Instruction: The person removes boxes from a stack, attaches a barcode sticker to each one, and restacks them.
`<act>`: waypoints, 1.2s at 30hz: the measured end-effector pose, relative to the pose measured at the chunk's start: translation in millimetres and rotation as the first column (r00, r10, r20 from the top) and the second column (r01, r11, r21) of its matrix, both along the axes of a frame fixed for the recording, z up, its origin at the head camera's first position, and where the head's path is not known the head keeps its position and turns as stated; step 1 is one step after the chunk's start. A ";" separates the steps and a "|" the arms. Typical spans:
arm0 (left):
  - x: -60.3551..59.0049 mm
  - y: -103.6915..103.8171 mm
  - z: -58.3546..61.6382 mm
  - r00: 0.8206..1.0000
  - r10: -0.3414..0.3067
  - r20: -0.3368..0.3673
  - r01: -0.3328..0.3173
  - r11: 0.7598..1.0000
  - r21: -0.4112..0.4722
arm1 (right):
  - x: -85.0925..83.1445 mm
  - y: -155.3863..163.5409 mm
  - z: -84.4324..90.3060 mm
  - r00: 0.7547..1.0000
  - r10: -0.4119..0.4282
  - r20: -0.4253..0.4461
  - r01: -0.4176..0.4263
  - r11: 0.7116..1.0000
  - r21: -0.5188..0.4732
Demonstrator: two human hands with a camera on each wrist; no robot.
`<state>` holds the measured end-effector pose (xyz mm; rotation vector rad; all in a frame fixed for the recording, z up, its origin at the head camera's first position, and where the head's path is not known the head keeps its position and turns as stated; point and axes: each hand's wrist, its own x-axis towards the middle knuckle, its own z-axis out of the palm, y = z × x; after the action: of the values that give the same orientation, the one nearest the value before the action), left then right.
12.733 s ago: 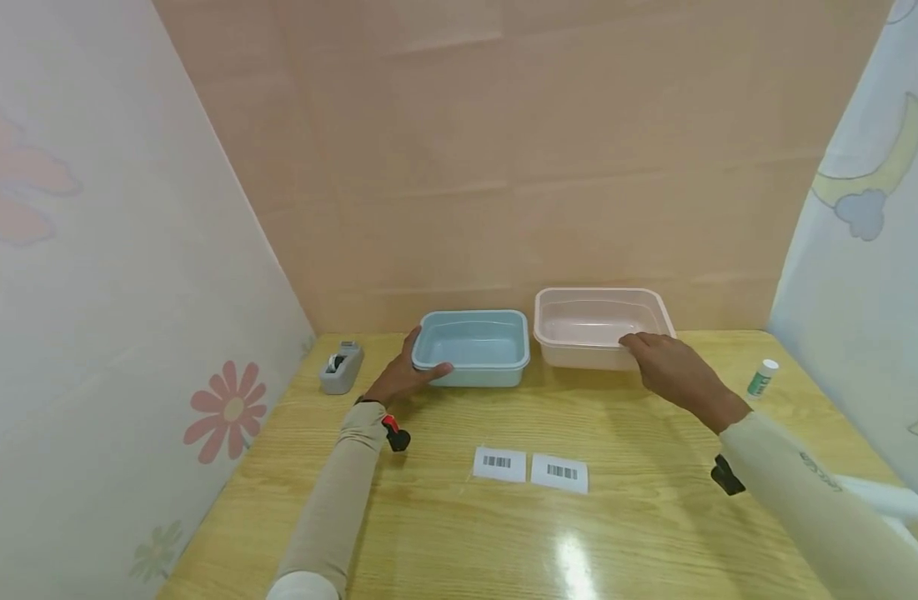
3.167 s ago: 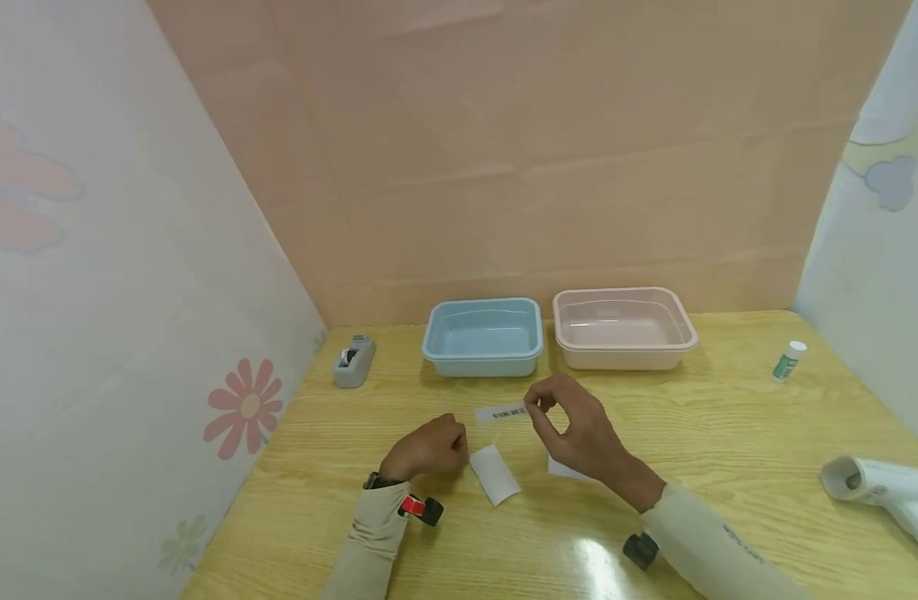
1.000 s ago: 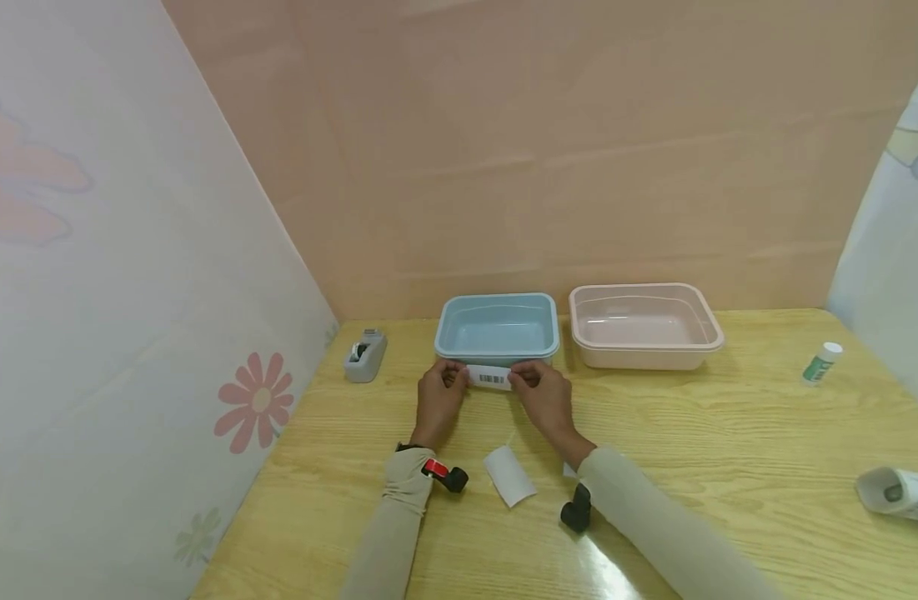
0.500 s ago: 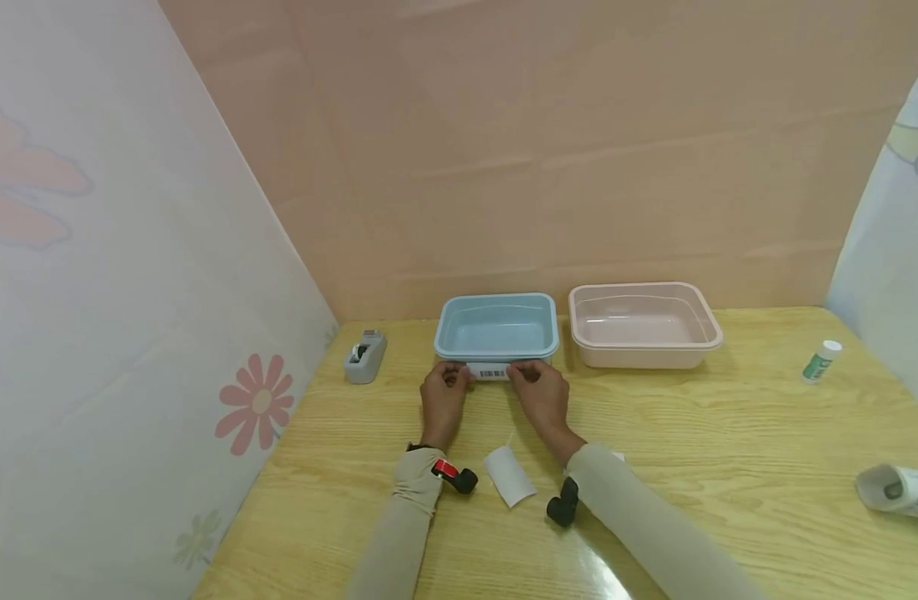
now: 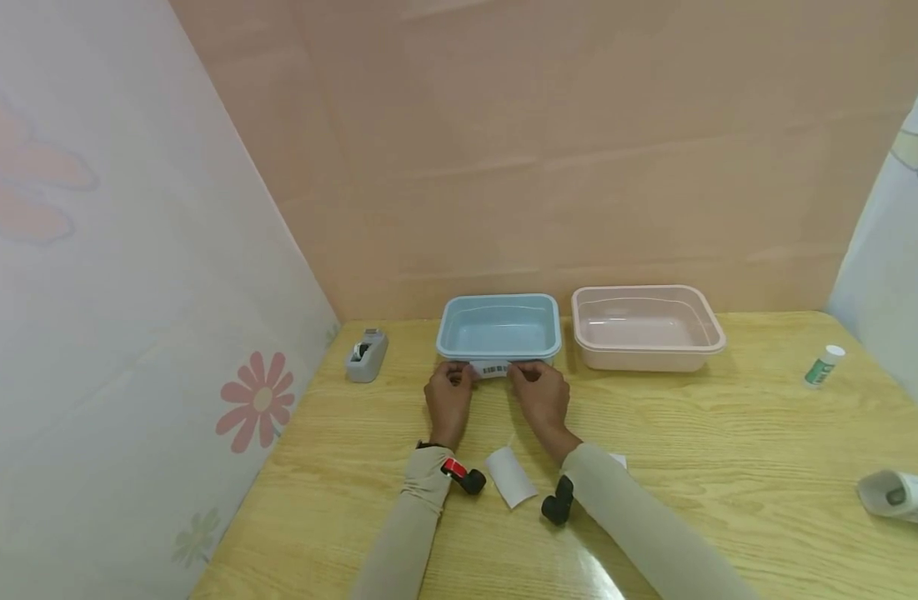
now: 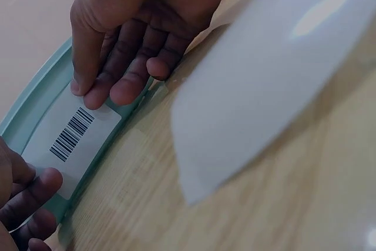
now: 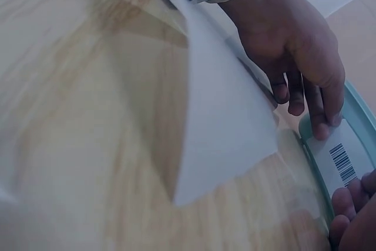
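Note:
A white barcode label (image 5: pixel 491 369) lies against the front wall of the light blue plastic tub (image 5: pixel 537 352), just below the rim. My left hand (image 5: pixel 449 404) holds its left end between thumb and fingers. At the other end, the thumb and fingers of my right hand (image 5: pixel 543 400) grip the label likewise. The left wrist view shows the label (image 6: pixel 73 133) flat along the tub, its barcode facing out. Nearer me, a curled piece of white paper (image 5: pixel 511 477) rests on the table. Another white slip (image 5: pixel 619 459) peeks out from behind my right sleeve.
To the right of the blue tub stands a pink tub (image 5: pixel 642 358). A grey tape dispenser (image 5: pixel 366 357) sits at the left. Towards the right edge are a glue stick (image 5: pixel 824 367) and a rolled white sheet (image 5: pixel 901 497). Walls enclose the table's back and sides.
Earlier my hands were on the two tubs, then my right hand lifted a label from the table. Both hands brought it to the blue tub's front, moving slightly closer in the last second.

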<state>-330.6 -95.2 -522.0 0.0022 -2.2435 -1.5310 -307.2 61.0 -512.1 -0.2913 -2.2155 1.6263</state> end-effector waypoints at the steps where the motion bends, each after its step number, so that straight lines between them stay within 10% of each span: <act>1: -0.6 0.6 -0.3 1.000 0.007 -0.003 -0.007 1.000 -0.004 | 0.3 0.1 0.7 1.000 -0.002 0.002 0.002 1.000 -0.001; 36: -1.6 10.4 1.6 0.998 0.057 -0.030 -0.058 0.998 -0.016 | -4.0 0.7 0.1 1.000 -0.004 0.027 0.006 0.998 -0.061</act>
<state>-332.2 -84.8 -520.5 0.0383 -2.2141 -1.4725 -311.2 61.8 -512.1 -0.3372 -2.1853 1.6997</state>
